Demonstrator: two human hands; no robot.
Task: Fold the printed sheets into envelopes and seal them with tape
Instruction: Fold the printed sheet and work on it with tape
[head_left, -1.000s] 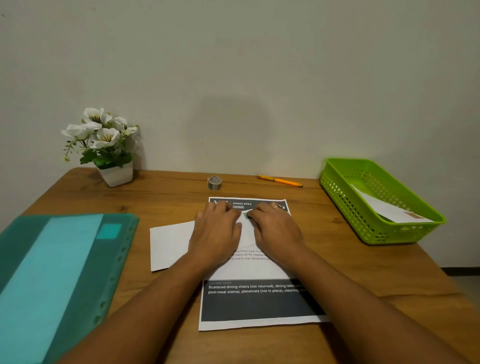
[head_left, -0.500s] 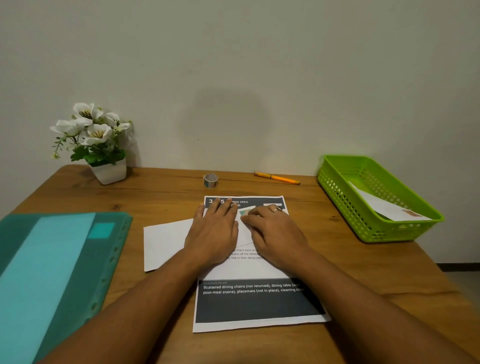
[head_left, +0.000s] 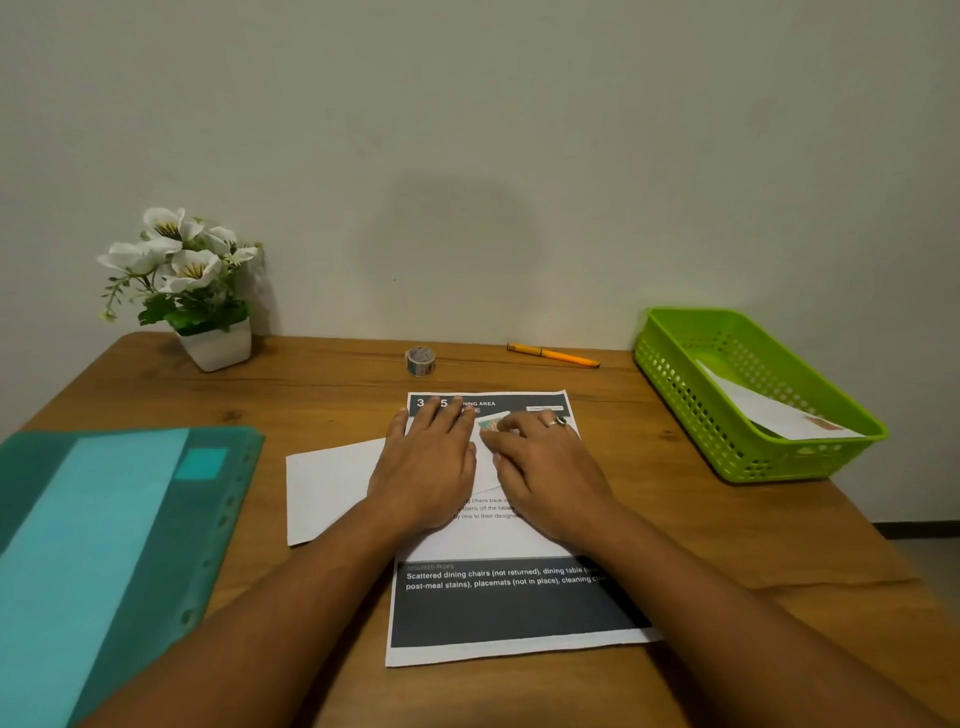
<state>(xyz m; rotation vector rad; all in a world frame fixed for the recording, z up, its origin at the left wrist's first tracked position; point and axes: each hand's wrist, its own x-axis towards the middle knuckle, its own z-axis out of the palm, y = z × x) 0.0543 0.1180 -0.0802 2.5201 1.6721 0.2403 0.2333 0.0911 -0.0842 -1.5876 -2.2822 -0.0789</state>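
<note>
Sheet (head_left: 514, 597) header reads "DINING AREA"

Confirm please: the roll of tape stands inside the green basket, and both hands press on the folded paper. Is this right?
Not quite. The head view shows the roll of tape on the table, outside the green basket. The left hand and right hand do press on the folded paper.
</note>
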